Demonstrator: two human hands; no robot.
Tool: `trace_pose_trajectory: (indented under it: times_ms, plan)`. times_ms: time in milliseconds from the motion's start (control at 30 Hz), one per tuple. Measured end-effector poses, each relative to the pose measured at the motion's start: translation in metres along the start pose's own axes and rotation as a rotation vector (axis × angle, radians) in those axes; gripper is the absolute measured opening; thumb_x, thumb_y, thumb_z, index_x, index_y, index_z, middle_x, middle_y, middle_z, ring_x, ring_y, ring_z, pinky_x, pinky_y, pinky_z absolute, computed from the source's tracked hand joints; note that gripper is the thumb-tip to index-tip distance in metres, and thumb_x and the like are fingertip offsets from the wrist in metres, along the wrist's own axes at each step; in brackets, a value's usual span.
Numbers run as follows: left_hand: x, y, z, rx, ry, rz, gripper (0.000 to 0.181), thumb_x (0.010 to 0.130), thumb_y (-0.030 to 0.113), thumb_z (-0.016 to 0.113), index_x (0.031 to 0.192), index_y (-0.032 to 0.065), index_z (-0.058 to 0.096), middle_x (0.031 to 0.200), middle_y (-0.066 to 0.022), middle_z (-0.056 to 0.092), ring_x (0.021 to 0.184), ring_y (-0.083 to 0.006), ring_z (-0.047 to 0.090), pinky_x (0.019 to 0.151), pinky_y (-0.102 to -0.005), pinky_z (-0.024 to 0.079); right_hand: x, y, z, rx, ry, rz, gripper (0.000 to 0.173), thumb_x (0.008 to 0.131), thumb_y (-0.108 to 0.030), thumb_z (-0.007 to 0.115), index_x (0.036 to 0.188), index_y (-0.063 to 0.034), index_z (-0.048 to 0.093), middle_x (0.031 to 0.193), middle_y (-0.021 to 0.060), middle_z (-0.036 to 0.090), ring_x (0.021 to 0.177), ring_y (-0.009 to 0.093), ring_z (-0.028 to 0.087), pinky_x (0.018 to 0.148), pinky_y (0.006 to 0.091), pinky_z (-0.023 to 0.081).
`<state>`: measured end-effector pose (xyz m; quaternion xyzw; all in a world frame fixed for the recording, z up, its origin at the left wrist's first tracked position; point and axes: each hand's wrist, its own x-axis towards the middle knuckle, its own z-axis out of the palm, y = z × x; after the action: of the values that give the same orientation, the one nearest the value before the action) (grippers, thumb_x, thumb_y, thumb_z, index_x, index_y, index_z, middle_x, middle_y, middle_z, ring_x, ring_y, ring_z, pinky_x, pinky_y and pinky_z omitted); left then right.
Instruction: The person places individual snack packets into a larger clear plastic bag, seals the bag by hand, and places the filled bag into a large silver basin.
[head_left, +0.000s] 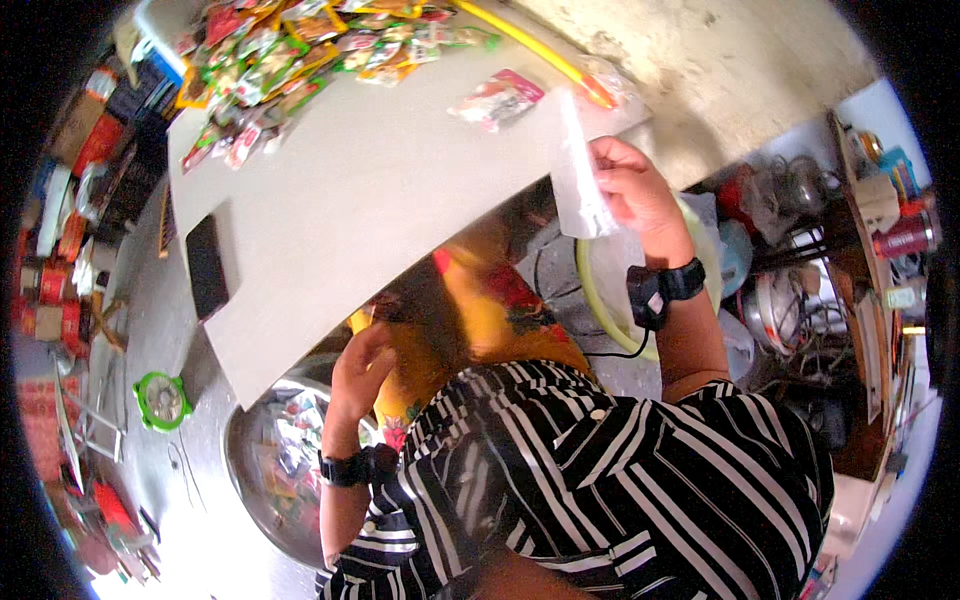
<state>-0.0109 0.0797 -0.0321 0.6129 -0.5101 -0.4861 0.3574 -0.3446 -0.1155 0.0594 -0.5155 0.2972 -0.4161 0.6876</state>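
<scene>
My right hand (634, 187) pinches a clear plastic bag (581, 180) at the right edge of the white table (352, 195). Below the table's near edge is my left hand (364, 371), fingers curled and blurred; whether it holds anything is unclear. A pile of small, colourful plastic packets (277, 60) covers the far left of the table. One pink and white packet (499, 99) lies apart, left of the bag. A yellow stick with an orange end (532, 45) lies along the far edge. More packets show in a metal basin (255, 480) beside my left forearm.
A dark phone (206, 266) lies at the table's left edge. On the floor stands a round green-rimmed object (162, 401). A pale yellow-green rimmed tub (592, 300) is below my right hand. Cluttered shelves (855, 300) stand at right, boxes (56, 285) at far left.
</scene>
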Motion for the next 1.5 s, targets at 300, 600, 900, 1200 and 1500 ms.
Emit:
trace_pose_trajectory:
  times_ms: [300,600,900,1200,1500]
  plan:
    - [0.025,0.086,0.018,-0.599,0.044,0.158,0.025,0.081,0.010,0.045,0.103,-0.0010,0.040,0.088,-0.0094,0.052,0.081,-0.0167,0.051,0.073,-0.0299,0.042,0.018,0.049,0.127,-0.136,-0.410,0.163,0.027,0.073,-0.008,0.050,0.099,0.0001,0.047,0.081,0.0018,0.051,0.073,0.007,0.048,0.065,0.0202,0.040]
    - [0.030,0.087,0.027,-0.573,0.181,0.055,0.018,0.082,0.013,0.046,0.093,-0.0004,0.044,0.085,-0.0066,0.052,0.075,-0.0124,0.050,0.067,-0.0239,0.042,0.012,0.067,0.167,-0.594,-0.386,-0.281,0.019,0.069,-0.004,0.049,0.087,0.0005,0.050,0.070,0.0120,0.055,0.063,0.024,0.054,0.057,0.0308,0.043]
    - [0.035,0.070,0.017,-1.028,0.012,0.057,0.016,0.084,0.015,0.038,0.090,0.0010,0.045,0.086,-0.0109,0.053,0.078,-0.0210,0.054,0.069,-0.0331,0.044,0.017,0.056,0.169,-0.610,-0.312,-0.156,0.022,0.070,-0.013,0.058,0.082,0.0017,0.049,0.067,0.0125,0.053,0.061,0.023,0.053,0.055,0.0317,0.042]
    - [0.037,0.096,-0.007,-0.712,0.111,0.055,0.009,0.080,0.007,0.041,0.085,0.0020,0.046,0.082,-0.0094,0.053,0.075,-0.0178,0.053,0.065,-0.0285,0.044,0.036,0.023,0.183,-0.684,-0.500,-0.171,0.024,0.069,-0.010,0.056,0.088,0.0013,0.047,0.067,0.0073,0.050,0.062,0.013,0.046,0.056,0.0264,0.040]
    - [0.025,0.140,-0.038,0.694,1.050,0.760,0.011,0.061,-0.003,0.050,0.070,0.0020,0.046,0.070,-0.0107,0.050,0.063,-0.0279,0.048,0.056,-0.0342,0.040,0.069,0.037,0.213,-0.612,-0.341,-0.350,0.017,0.071,-0.009,0.045,0.085,-0.0003,0.051,0.069,0.0060,0.051,0.063,0.011,0.047,0.056,0.0242,0.040]
